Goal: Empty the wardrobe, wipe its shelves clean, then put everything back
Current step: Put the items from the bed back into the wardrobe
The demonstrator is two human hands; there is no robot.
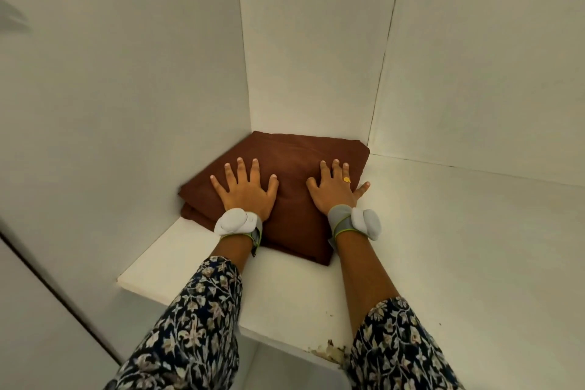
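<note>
Folded brown cloth (294,199) seated in shelf (443,231) back-left corner — left hand (245,188) and right hand (334,188) pressed flat on it, fingers splayed, nothing gripped.

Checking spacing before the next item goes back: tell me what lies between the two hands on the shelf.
In the head view, only the folded brown cloth lies between the left hand and right hand; both rest flat on it, fingers spread.

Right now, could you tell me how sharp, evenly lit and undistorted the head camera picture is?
Head view: the centre is sharp on both hands, left and right, flat on the folded brown cloth; the light is soft and dim, no glare; the wardrobe walls bow from the wide lens; the lower-left edge is blurred.
</note>
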